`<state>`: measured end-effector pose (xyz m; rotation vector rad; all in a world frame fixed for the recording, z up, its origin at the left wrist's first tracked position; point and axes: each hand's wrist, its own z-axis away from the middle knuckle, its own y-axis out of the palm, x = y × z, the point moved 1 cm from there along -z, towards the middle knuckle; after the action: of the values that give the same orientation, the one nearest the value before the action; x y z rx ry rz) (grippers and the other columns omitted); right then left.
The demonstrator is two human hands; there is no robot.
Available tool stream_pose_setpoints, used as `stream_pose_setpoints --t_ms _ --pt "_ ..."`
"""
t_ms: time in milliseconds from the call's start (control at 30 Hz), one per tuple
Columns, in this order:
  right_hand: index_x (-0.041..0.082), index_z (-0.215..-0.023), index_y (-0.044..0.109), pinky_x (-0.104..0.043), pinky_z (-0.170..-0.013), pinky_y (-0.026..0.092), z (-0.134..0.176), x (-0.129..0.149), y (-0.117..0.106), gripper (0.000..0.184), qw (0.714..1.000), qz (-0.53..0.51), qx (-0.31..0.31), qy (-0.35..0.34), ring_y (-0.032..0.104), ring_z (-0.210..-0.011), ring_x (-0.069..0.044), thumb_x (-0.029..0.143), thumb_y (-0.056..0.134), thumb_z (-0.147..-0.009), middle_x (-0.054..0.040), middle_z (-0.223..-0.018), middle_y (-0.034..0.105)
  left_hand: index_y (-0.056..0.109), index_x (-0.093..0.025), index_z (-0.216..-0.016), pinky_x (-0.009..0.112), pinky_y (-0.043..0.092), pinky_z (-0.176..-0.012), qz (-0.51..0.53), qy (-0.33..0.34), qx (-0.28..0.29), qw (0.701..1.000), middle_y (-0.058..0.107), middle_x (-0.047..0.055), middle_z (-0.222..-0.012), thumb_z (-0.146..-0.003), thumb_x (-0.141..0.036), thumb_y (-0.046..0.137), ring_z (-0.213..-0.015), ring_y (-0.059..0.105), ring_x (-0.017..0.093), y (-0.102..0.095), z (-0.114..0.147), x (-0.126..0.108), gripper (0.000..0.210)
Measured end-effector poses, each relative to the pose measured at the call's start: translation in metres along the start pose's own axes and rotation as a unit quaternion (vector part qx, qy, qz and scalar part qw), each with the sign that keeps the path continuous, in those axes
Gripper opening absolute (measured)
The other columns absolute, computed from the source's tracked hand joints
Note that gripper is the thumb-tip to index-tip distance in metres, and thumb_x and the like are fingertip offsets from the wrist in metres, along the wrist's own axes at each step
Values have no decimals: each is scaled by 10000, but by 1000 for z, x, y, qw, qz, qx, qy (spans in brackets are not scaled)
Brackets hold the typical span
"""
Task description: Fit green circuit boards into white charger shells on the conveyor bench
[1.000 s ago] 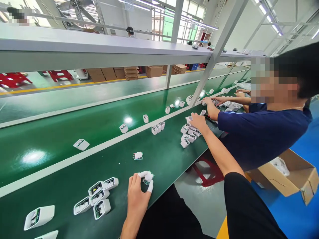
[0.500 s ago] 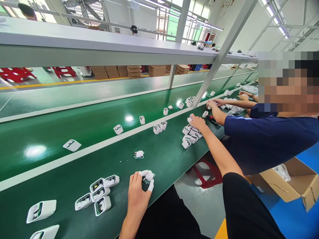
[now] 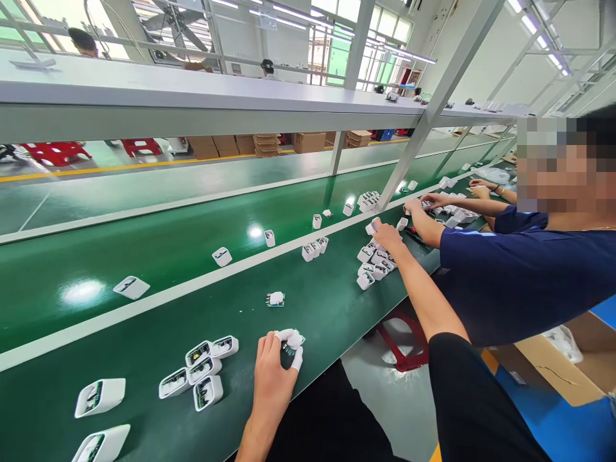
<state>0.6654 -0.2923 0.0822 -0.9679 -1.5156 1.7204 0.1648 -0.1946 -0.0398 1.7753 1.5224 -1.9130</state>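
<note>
My left hand (image 3: 278,369), with white covers on the thumb and a fingertip, pinches a small green circuit board (image 3: 290,347) bearing a white part, just over the green bench. My right hand (image 3: 386,234) is stretched far along the bench, its fingers closed on a white plastic housing (image 3: 371,226) above a cluster of similar housings (image 3: 379,264). Another circuit board (image 3: 276,299) with a white part lies between my hands. Left of my left hand, several white housings (image 3: 208,393) with boards inside sit grouped together, and a larger-looking one (image 3: 99,398) stands nearer the edge.
Beyond a pale strip (image 3: 192,282), a green conveyor belt (image 3: 192,231) carries spaced housings. A slanted metal post (image 3: 409,157) rises near my right hand, under a long shelf (image 3: 216,106). A co-worker in a dark blue shirt (image 3: 510,269) works at right. An open carton (image 3: 558,359) stands below.
The housings on the belt have slid left relative to the bench. My view has shifted slightly. Both hands keep their grips, with the right hand almost in the same place over the cluster.
</note>
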Motion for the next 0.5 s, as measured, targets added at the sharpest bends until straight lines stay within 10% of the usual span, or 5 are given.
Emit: stream_pose_setpoints --t_ms 333,500 --pt "68 -1528 494 -394 -905 470 22 8 -67 461 993 33 -101 -53 758 -1173 -415 335 426 -1159 -302 -1286 798 769 -265 -1150 465 596 -1000 9 8 -13 1000 767 64 -1132 -1000 -196 689 -1110 684 306 -2 -1 -12 184" --pt "187 -1387 643 -349 -761 388 110 73 -31 372 965 73 -56 -247 791 -1062 -349 421 444 -1178 -202 -1249 830 759 -263 -1135 438 597 -972 11 10 -19 1000 764 62 -1136 -947 -90 698 -1105 677 297 -2 0 -19 262"
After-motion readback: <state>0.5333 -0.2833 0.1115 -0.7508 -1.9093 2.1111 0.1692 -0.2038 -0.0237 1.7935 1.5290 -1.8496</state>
